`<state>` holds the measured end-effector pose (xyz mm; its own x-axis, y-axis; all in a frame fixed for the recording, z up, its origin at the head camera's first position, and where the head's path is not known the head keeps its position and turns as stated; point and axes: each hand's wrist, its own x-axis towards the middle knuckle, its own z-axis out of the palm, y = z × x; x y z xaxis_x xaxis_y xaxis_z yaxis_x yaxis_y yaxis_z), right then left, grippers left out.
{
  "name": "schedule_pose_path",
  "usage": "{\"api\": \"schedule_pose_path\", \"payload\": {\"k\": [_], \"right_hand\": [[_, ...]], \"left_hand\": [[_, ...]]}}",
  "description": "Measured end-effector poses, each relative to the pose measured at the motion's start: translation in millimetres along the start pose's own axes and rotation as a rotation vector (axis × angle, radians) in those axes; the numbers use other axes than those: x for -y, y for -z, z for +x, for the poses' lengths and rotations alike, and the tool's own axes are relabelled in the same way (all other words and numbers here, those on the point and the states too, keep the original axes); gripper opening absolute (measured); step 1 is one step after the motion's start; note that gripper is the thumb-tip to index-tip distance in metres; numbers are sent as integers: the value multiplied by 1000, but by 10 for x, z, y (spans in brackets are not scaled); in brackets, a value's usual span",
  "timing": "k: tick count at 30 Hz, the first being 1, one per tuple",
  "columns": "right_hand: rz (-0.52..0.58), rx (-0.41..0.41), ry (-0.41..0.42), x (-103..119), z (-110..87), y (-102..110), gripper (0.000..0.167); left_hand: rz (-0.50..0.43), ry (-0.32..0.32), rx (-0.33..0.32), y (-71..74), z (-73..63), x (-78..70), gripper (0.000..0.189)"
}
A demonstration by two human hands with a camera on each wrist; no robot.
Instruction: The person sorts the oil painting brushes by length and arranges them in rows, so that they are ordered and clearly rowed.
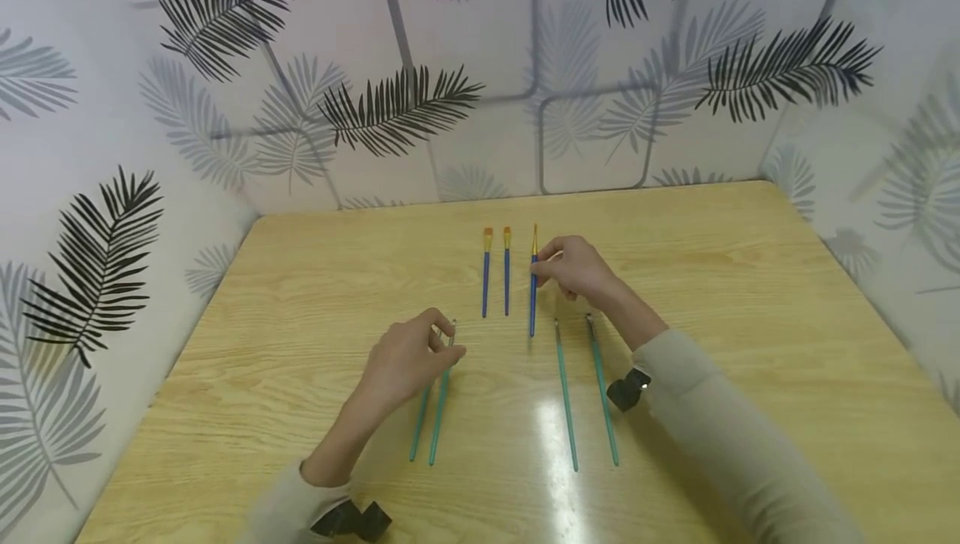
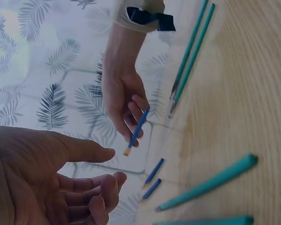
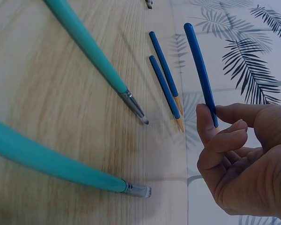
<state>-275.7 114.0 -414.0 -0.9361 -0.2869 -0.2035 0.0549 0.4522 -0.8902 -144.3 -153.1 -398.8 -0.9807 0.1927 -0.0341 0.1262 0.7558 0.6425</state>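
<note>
My right hand (image 1: 576, 269) pinches a blue paintbrush (image 1: 533, 294) between thumb and fingers, its bristles pointing to the back of the table. In the right wrist view the brush's blue handle (image 3: 200, 70) stands clear of the tabletop. Two more blue paintbrushes (image 1: 486, 281) (image 1: 507, 281) lie side by side just left of it. My left hand (image 1: 408, 358), fingers loosely bent and holding nothing, hovers over two green paintbrushes (image 1: 441, 411) (image 1: 422, 419), hiding part of their upper ends. From the left wrist, a gap shows between the thumb and fingertips (image 2: 108, 154).
Another pair of green paintbrushes (image 1: 566, 402) (image 1: 603, 398) lies near my right forearm, bristles toward the back. The wooden table (image 1: 337, 269) meets a leaf-patterned wall (image 1: 480, 144) behind and at the left.
</note>
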Motion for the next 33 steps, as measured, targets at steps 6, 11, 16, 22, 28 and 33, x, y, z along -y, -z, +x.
{"api": "schedule_pose_path", "payload": {"k": [6, 11, 16, 22, 28, 33], "right_hand": [[-20, -13, -2, 1, 42, -10, 29], [-32, -15, 19, 0, 106, -34, 28], [-59, -10, 20, -2, 183, -60, 30], [-94, -29, 3, 25, 258, -63, 31], [-125, -46, -19, 4, 366, -76, 32], [-206, -72, -18, -35, 437, -79, 27]], "left_hand": [[-28, -15, 20, -42, -15, -143, 29], [-49, -23, 54, -90, -13, -234, 29], [-36, -49, 82, -166, 6, -305, 29], [-15, -82, 90, -255, 38, -392, 29], [-34, -93, 123, -352, 44, -488, 28], [-17, -110, 164, -464, 70, -543, 28]]}}
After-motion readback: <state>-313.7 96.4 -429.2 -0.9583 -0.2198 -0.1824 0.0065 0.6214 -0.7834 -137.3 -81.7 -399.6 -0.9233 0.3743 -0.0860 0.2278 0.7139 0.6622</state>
